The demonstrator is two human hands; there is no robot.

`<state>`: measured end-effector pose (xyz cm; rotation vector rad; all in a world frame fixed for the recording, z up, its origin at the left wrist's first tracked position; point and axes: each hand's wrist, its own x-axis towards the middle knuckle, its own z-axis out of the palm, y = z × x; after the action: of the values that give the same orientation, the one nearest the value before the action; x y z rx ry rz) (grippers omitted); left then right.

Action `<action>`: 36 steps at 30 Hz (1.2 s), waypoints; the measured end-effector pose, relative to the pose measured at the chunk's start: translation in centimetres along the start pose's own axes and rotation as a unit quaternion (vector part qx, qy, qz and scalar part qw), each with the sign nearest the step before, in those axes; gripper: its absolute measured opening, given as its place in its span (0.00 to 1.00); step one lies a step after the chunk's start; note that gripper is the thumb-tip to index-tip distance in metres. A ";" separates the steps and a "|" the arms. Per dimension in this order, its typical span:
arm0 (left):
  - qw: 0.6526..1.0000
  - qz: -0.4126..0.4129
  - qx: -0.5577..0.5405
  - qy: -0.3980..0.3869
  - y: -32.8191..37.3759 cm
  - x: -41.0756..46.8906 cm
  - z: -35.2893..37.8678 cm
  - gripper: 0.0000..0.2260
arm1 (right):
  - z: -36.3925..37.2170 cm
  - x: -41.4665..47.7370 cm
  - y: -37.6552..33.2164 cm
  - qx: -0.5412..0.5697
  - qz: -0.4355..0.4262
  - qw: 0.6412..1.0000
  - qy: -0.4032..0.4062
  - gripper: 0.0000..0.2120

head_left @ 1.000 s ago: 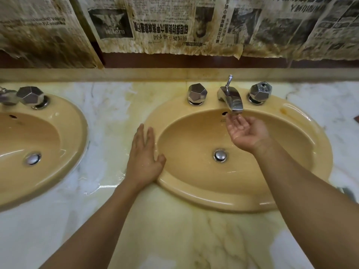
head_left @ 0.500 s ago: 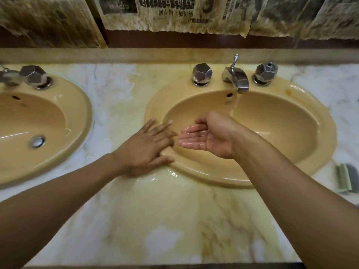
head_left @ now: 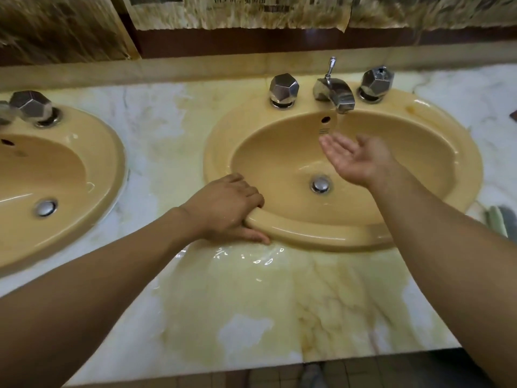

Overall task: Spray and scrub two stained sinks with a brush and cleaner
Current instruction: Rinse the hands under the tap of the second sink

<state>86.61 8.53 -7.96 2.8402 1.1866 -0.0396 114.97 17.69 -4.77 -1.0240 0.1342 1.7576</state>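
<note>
Hands apart: my left hand (head_left: pixel 226 208) grips the front-left rim of the right-hand sink (head_left: pixel 307 233), fingers (head_left: pixel 250 191) curled over it, thumb on the wet table (head_left: pixel 251 303). My right hand (head_left: pixel 355 158) hovers open, palm up, over the bowl under a thin stream from the faucet (head_left: pixel 335 93). The left-hand sink (head_left: pixel 106 152) sits beside it.

I see a stained marble table (head_left: pixel 251 317): right sink (head_left: pixel 307 233) rim under my left hand (head_left: pixel 226 210), left sink (head_left: pixel 112 152) further left, puddle (head_left: pixel 246 256) just below that hand's thumb, green pad (head_left: pixel 496 219) beyond my right hand (head_left: pixel 355 158).
</note>
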 end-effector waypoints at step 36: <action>0.985 -0.081 -0.020 -0.149 1.8 2.5 -1.5 0.43 | -1.7 -1.2 -2.7 -0.049 0.016 0.998 -0.020 0.23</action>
<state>89.66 9.19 -6.54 2.5774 1.3242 -0.4260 118.20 17.11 -4.02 -1.0611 0.0382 1.8278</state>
